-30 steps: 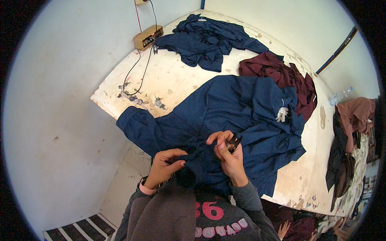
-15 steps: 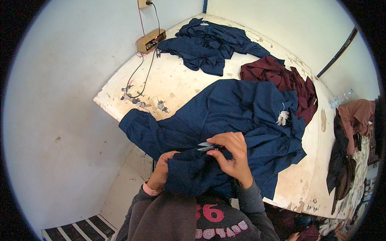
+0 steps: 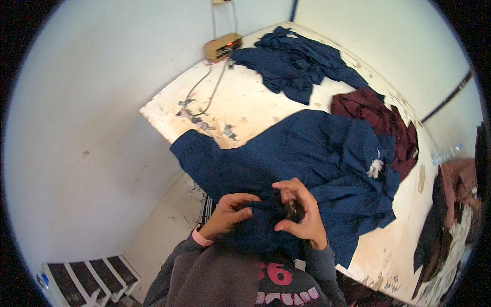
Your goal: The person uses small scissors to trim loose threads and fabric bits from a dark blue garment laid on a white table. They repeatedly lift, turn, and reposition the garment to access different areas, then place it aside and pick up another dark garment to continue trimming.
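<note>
A large navy garment [image 3: 302, 148] lies spread over the near part of the table and hangs over its edge toward me. My left hand [image 3: 227, 215] pinches a fold of its cloth between thumb and fingers. Just right of it, my right hand [image 3: 306, 217] hovers over the same cloth, thumb and forefinger apart. Small thread snips [image 3: 291, 209] are tucked in the right palm, dark and blurred, with the blades hard to make out. A white tied bundle [image 3: 375, 168] sits on the garment's right part.
Another navy garment [image 3: 296, 61] lies at the table's far side, with a maroon garment [image 3: 358, 110] nearer on the right. A tan box with wires [image 3: 222, 47] stands by the wall. A clear bottle [image 3: 446, 153] and brown clothes [image 3: 456, 181] are at the right.
My right thumb and forefinger have spread, and the snips' blades no longer point out from the fingertips. My left hand has shifted along the cloth toward the right hand. The view has turned slightly.
</note>
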### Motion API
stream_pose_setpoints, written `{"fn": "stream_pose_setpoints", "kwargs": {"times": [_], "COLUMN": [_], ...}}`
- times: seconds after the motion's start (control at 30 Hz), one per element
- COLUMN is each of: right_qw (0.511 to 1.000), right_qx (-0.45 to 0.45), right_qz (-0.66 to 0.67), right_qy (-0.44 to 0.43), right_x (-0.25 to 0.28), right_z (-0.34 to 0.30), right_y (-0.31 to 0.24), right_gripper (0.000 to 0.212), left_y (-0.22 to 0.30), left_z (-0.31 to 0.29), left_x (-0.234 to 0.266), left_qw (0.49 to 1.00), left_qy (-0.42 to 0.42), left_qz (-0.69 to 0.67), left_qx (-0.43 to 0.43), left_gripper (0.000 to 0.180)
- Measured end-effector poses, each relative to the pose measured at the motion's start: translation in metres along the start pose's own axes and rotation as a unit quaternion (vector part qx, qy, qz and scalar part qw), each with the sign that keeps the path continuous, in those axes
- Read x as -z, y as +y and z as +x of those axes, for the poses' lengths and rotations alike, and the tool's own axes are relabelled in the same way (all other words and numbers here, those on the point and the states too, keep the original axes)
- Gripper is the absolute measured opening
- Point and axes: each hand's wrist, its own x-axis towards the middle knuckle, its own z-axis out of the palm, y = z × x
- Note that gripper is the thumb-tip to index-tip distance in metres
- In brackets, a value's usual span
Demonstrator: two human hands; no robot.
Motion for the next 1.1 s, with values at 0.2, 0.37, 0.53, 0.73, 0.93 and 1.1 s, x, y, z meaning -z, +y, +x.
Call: {"fn": "stream_pose_setpoints", "kwargs": {"times": [0.2,0.37,0.53,0.73,0.93,1.1], "right_qw": [0.992,0.995,0.977,0.968,0.814,0.793], "right_qx": [-0.009,-0.037,-0.187,-0.151,-0.056,-0.120], "right_qz": [-0.126,-0.093,0.099,0.037,-0.075,-0.103], "right_qy": [0.005,0.000,0.004,0.198,0.573,0.588], "right_x": [-0.011,-0.025,-0.041,0.016,0.126,0.142], "right_z": [-0.014,-0.022,-0.031,-0.019,-0.060,-0.090], "right_y": [0.012,0.019,0.037,0.030,0.032,0.025], "right_gripper": [0.026,0.022,0.020,0.020,0.042,0.037], "left_y": [0.016,0.019,0.006,0.005,0.013,0.025], "left_z": [0.011,0.008,0.011,0.007,0.005,-0.012], "left_x": [-0.002,0.004,0.022,0.118,0.235,0.264], "left_qw": [0.883,0.786,0.693,0.785,0.728,0.847], "left_qy": [-0.007,-0.002,0.017,0.475,0.423,0.399], "left_qz": [0.403,0.517,0.587,0.307,0.532,0.351], "left_qx": [-0.241,-0.340,-0.418,-0.255,-0.090,0.011], "left_gripper": [0.044,0.042,0.033,0.049,0.046,0.025]}}
